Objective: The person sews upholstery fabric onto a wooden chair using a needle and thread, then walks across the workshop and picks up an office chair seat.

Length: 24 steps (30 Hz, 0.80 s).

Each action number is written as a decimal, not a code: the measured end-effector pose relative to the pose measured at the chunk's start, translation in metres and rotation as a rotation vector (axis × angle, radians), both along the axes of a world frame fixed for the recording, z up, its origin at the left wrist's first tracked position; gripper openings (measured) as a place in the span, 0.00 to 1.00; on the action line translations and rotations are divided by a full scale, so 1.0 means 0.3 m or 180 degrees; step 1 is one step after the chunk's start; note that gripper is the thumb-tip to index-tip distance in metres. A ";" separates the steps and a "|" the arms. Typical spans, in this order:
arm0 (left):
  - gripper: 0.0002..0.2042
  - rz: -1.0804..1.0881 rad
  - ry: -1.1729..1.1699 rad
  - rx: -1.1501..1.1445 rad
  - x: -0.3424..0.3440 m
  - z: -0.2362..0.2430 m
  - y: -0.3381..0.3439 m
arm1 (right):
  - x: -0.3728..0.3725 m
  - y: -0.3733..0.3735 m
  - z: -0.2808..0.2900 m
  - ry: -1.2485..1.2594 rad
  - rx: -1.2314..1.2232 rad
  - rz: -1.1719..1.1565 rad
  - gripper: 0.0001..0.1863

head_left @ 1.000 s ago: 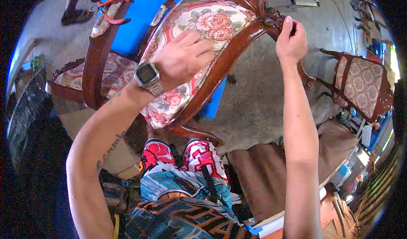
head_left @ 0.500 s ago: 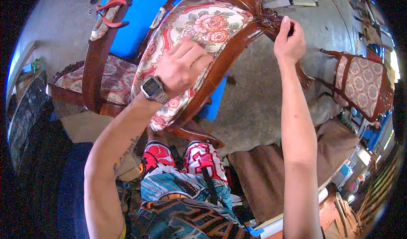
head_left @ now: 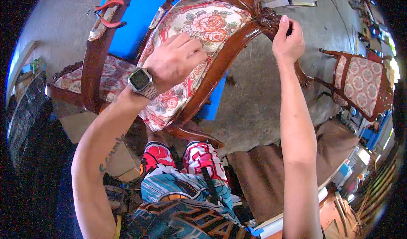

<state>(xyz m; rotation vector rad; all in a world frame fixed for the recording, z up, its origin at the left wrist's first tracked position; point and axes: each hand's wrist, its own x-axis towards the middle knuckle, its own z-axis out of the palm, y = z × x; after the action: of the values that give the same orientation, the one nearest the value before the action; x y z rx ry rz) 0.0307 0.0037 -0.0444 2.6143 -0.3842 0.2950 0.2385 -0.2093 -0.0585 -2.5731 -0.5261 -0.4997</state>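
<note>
Landmark: the floral chair seat (head_left: 212,25), directly before you, its pad bordered by a polished wooden frame (head_left: 218,63). Your left hand (head_left: 174,60) is over the pad, fingers curled inward; cannot tell whether they pinch the fabric or anything else. Your right hand (head_left: 288,41) is at the seat's right end, half-curled just beside the carved corner (head_left: 268,20); whether it grips the wood cannot be told. You wear a digital wristwatch (head_left: 140,80) on the left wrist. Left of the seat, red-handled pliers (head_left: 113,25) lie across a padded wooden armrest; a blue sheet (head_left: 137,10) shows between that armrest and the seat. Well right of the seat: a medallion-patterned chair (head_left: 362,82). Nearer you on that side, brown cloth (head_left: 263,179). Beyond it, boxy clutter (head_left: 347,170), contents too small to make out.
</note>
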 end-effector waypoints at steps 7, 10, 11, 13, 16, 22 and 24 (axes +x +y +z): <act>0.09 0.0042 -0.0015 0.0179 0.013 0.014 -0.044 | 0.003 0.003 0.001 -0.0066 0.0083 0.0036 0.19; 0.09 0.0159 -0.0173 0.0274 0.012 0.011 -0.057 | 0.004 0.007 0.002 -0.0103 0.0072 0.0063 0.19; 0.09 0.0165 -0.0128 0.0320 0.010 0.011 -0.057 | 0.003 0.008 0.003 -0.0069 0.0069 0.0027 0.19; 0.09 0.0174 -0.0086 0.0370 0.010 0.010 -0.048 | 0.002 0.010 0.006 -0.0049 0.0046 0.0055 0.19; 0.08 0.0321 -0.0162 0.0138 0.013 0.006 -0.025 | 0.001 0.012 0.009 -0.0035 0.0054 0.0080 0.19; 0.05 0.0114 -0.0177 -0.0206 0.018 0.003 -0.010 | -0.004 0.010 0.001 -0.0058 0.0089 0.0031 0.18; 0.05 0.0051 -0.0087 -0.0159 0.023 0.005 -0.001 | -0.005 0.008 -0.003 -0.0077 0.0129 0.0043 0.18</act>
<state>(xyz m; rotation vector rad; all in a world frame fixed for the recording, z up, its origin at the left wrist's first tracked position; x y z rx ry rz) 0.0376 0.0034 -0.0428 2.5679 -0.3607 0.3415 0.2371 -0.2070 -0.0594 -2.5261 -0.5360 -0.5322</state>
